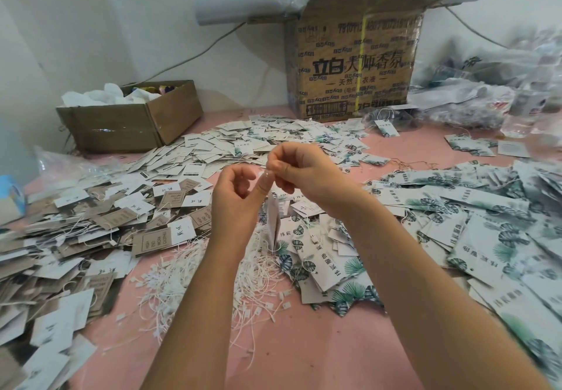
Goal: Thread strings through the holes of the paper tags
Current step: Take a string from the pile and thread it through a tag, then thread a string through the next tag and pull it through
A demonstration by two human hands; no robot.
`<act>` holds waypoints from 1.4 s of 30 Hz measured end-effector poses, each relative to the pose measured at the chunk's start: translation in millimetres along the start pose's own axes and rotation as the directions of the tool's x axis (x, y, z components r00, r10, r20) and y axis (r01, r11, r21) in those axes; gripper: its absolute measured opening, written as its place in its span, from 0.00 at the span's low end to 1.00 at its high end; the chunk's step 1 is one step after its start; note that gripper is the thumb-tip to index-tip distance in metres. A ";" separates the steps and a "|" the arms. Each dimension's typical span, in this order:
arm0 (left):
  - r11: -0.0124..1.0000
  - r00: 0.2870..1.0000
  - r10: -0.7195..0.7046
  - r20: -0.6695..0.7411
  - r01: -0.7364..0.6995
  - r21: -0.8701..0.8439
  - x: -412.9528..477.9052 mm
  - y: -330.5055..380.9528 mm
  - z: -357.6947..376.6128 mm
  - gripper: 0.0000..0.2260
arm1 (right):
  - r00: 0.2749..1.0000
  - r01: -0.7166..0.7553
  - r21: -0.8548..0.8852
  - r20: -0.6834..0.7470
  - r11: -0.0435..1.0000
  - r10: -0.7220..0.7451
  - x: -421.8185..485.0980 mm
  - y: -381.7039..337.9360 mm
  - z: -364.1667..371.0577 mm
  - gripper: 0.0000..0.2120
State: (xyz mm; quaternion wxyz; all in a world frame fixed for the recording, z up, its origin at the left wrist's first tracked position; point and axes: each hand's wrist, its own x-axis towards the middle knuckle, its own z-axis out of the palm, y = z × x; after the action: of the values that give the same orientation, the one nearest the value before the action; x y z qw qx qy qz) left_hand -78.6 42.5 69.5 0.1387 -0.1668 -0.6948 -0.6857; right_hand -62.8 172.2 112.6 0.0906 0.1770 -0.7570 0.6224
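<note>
Both hands are raised above the middle of the pink table. My left hand holds the top of a paper tag between thumb and fingers; the tag hangs edge-on below. My right hand pinches a thin white string at the tag's top, its fingertips touching my left thumb. A heap of loose white strings with small plastic ends lies under my forearms. Leaf-printed tags are piled to the right, brown and white tags to the left.
A large printed cardboard box stands at the back, a low open box at the back left. Clear plastic bags crowd the back right. More white tags spread behind my hands.
</note>
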 end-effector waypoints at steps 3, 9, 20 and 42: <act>0.997 0.988 -0.027 0.152 0.016 0.077 -2.5 -1.0 -0.8 0.23 | 0.997 0.021 0.068 -0.080 0.997 -0.016 0.9 -1.2 7.2 0.11; 0.972 0.961 -0.080 0.264 0.017 0.233 -1.7 -10.4 -3.6 0.23 | 0.990 0.094 0.218 -0.123 0.971 -0.068 -0.1 -3.3 4.4 0.10; 1.000 0.999 0.015 0.044 -0.015 0.006 2.7 -3.4 -7.7 0.17 | 0.971 -0.160 -0.290 -0.220 0.943 0.097 2.7 18.0 -14.3 0.14; 0.960 0.936 -0.197 0.293 0.123 0.252 -2.9 -13.1 -0.9 0.10 | 0.790 -0.343 -0.815 0.019 0.468 0.612 -18.6 16.5 -64.6 0.19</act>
State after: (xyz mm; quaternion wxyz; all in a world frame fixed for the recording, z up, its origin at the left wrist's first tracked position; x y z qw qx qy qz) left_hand -81.5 41.4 56.4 -0.0121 -0.1993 -0.7938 -0.5744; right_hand -57.3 240.7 104.4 -0.1423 -0.0072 -0.9702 0.1959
